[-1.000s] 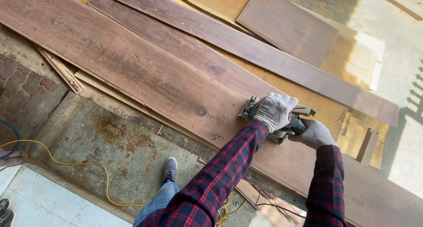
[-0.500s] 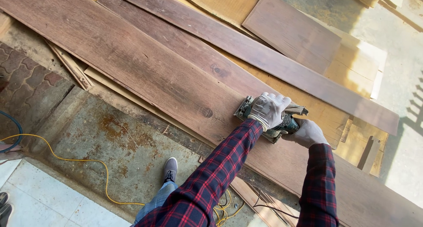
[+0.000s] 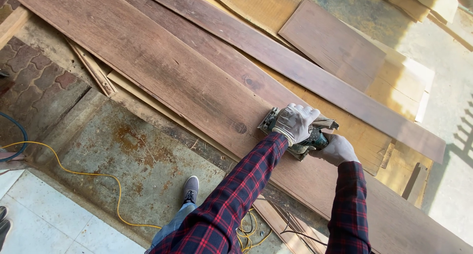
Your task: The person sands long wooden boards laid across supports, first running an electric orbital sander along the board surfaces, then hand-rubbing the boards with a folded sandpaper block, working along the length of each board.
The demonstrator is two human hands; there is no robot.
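Note:
A long dark brown wooden plank (image 3: pixel 148 67) lies slanted across the floor. A hand-held power tool (image 3: pixel 300 135) with a dark green body rests on it. My left hand (image 3: pixel 294 122), in a light grey glove, presses down on the tool's front. My right hand (image 3: pixel 338 149), also gloved, grips the tool's rear handle. Both sleeves are red and black plaid. The tool's underside and blade are hidden by my hands.
More planks (image 3: pixel 276 57) and lighter boards (image 3: pixel 335 42) lie beyond. A yellow cable (image 3: pixel 74 173) snakes over the stained concrete floor (image 3: pixel 143 165). My grey shoe (image 3: pixel 189 190) stands near the plank's edge. Thin wood strips (image 3: pixel 93 69) lie at left. Patterned paving (image 3: pixel 34 81) at far left.
The tool and both hands have slid a little leftward along the plank. The view has shifted slightly.

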